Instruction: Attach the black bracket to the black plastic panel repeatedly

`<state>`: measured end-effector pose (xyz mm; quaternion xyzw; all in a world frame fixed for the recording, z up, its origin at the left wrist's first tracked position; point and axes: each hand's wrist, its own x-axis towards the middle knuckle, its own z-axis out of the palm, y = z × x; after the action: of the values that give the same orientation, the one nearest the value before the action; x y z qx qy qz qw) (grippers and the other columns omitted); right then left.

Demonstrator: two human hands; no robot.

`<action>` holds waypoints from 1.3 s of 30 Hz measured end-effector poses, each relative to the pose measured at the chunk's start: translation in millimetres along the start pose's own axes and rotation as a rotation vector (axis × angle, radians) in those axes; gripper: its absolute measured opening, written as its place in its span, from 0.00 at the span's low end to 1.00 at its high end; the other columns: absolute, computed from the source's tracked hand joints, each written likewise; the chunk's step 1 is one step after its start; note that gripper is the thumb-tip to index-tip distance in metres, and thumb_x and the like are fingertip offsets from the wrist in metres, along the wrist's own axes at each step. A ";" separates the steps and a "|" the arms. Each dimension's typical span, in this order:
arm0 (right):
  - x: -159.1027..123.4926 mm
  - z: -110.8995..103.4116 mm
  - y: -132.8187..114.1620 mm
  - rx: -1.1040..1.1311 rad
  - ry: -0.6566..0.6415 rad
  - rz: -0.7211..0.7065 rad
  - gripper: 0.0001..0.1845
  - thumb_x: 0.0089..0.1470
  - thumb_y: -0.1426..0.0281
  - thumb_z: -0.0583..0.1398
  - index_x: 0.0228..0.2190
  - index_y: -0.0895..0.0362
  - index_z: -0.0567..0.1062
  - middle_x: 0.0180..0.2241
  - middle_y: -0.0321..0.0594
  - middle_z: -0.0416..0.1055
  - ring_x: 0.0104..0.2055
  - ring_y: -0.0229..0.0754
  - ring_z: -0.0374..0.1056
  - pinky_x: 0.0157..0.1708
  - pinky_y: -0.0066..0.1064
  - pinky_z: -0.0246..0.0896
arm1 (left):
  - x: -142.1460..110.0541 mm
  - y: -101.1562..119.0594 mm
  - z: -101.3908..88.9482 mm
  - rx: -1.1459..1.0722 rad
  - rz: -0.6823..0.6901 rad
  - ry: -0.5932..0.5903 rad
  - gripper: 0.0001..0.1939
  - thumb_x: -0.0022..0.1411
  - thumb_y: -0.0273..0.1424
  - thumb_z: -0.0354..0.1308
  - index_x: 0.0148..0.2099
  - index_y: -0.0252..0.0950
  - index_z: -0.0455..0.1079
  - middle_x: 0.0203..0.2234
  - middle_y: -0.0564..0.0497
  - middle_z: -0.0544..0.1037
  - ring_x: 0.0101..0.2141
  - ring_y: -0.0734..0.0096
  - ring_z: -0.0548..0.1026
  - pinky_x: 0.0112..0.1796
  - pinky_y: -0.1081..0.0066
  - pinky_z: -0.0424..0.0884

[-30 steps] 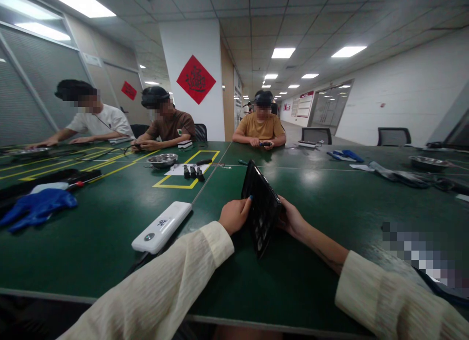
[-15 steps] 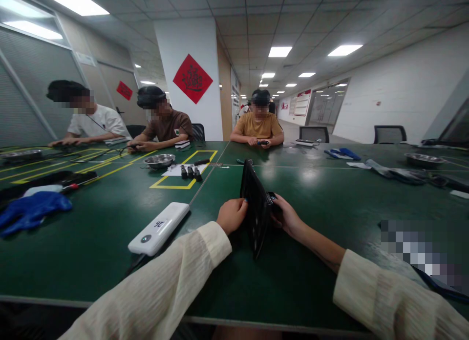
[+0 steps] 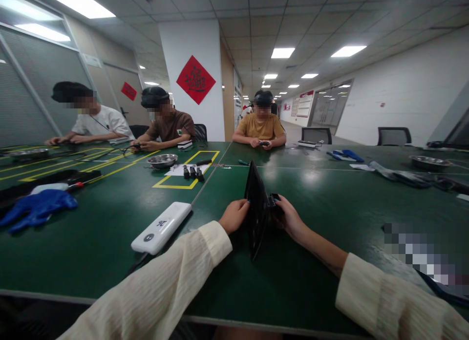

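Note:
Upright over the table in front of me stands a thin black panel, like a tablet or tray, turned nearly edge-on. My left hand pinches its left face, thumb on top. On the other side, my right hand is closed around a small black block with metallic detail, close behind the panel. Whether the block is fixed to the panel, I cannot tell. The fingers behind the panel are partly hidden.
A white power bank with a cable lies left of my hands. Further off are several black clips, a metal bowl and blue gloves. A pixelated object lies right. Three people sit across the green table.
The panel has turned more edge-on to me. The black block in my right hand has come into sight behind it. My left hand keeps its pinch.

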<state>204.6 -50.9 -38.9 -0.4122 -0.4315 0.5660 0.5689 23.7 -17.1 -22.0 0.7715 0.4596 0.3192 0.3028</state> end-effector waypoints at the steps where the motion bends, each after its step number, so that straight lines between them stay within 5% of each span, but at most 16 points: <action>1: -0.4 0.6 -1.2 0.015 -0.002 0.007 0.17 0.44 0.62 0.57 0.38 0.53 0.64 0.16 0.28 0.61 0.14 0.32 0.55 0.09 0.21 0.40 | -0.1 0.3 -0.1 0.001 0.000 -0.002 0.17 0.59 0.37 0.41 0.28 0.33 0.66 0.21 0.51 0.69 0.26 0.71 0.67 0.28 0.73 0.63; 11: -3.0 1.4 -6.4 0.012 -0.015 0.046 0.19 0.43 0.61 0.57 0.39 0.52 0.64 0.19 0.28 0.62 0.14 0.29 0.53 0.10 0.19 0.34 | -1.8 -1.0 1.2 -0.134 -0.051 0.010 0.27 0.60 0.48 0.35 0.24 0.33 0.62 0.16 0.53 0.63 0.21 0.72 0.62 0.23 0.73 0.60; 33: -5.8 3.2 -9.8 -0.035 -0.018 0.070 0.17 0.45 0.61 0.55 0.38 0.52 0.63 0.14 0.27 0.59 0.13 0.31 0.51 0.11 0.19 0.34 | 0.1 -0.9 0.2 -0.051 -0.001 -0.025 0.19 0.59 0.42 0.40 0.25 0.35 0.61 0.18 0.54 0.65 0.22 0.72 0.64 0.24 0.73 0.60; 39: -3.5 2.8 -7.1 -0.047 -0.021 0.040 0.16 0.45 0.61 0.55 0.37 0.53 0.63 0.14 0.27 0.59 0.12 0.30 0.50 0.11 0.19 0.34 | -1.9 -2.0 0.5 -0.105 -0.043 0.005 0.26 0.61 0.47 0.33 0.22 0.35 0.59 0.15 0.53 0.63 0.21 0.73 0.62 0.24 0.72 0.59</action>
<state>204.1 -54.6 -31.3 -0.4281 -0.4422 0.5712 0.5430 22.4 -18.1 -24.3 0.7436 0.4596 0.3383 0.3485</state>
